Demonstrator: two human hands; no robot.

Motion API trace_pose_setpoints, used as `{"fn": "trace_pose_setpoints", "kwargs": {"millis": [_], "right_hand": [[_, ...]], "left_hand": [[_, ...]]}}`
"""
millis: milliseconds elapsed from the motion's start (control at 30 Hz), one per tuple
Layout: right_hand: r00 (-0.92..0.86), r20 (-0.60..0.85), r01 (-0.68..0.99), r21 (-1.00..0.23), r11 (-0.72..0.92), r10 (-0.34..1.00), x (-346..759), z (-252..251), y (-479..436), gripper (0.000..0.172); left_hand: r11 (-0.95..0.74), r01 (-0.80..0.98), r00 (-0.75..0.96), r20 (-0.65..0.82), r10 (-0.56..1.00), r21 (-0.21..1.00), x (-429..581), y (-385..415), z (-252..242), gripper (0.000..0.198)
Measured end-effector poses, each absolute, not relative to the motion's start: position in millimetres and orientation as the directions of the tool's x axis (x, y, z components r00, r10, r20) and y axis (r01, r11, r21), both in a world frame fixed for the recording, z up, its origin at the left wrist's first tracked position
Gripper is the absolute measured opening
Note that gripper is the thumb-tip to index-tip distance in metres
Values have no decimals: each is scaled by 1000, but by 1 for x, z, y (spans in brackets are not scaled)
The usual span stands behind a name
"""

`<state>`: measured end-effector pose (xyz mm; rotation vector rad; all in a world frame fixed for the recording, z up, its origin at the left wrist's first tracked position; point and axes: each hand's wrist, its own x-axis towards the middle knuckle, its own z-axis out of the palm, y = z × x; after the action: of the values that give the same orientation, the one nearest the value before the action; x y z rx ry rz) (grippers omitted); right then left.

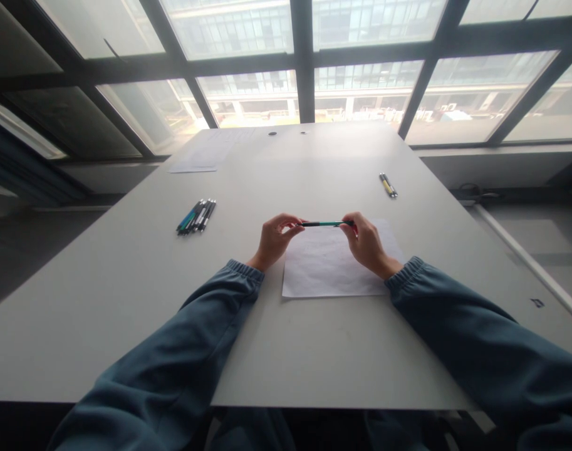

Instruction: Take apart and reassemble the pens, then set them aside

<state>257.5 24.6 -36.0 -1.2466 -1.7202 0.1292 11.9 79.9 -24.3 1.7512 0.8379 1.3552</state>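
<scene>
A green and black pen [324, 223] is stretched level between my two hands, above a sheet of white paper [332, 269]. My left hand [274, 239] pinches its black left end between thumb and fingers. At the other end, my right hand [364, 243] grips the dark tip by the clip in the same way. The paper lies flat on the white table, partly covered by my right hand and wrist. Faint marks show on it, too dim to read.
Several pens [196, 217] lie bunched on the left of the white table [126, 300]. Two more pens [388, 186] rest at the right. Papers [205, 150] lie at the far left corner, and large windows [304, 94] stand beyond the far edge.
</scene>
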Motion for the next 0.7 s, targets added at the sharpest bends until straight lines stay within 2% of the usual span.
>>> {"fn": "trace_pose_setpoints", "kwargs": {"millis": [167,367,433,500,567,633,700], "right_hand": [[0,628,658,-586,473,778,257,-34,23,32],[13,615,616,-626,478,788,255,-31,22,40],[24,619,615,-629,477,785,255,-31,22,40],[40,626,613,-631,476,779,255,-32,23,39],[52,633,608,-634,479,773,256,-32,23,38],[54,634,604,-636,481,771,256,-32,23,38],[52,630,607,-636,476,775,256,-32,23,39]], "left_hand": [[-567,40,231,545,806,822,12,80,-22,24],[-539,3,226,524,821,842,12,81,-23,29],[-534,4,228,519,824,845,12,82,-24,37],[-533,13,226,517,826,846,12,83,-25,53],[-537,44,206,519,830,842,11,83,-26,59],[-541,113,181,518,836,834,11,83,-28,45],[-527,193,170,500,849,828,10,83,-30,55]]}}
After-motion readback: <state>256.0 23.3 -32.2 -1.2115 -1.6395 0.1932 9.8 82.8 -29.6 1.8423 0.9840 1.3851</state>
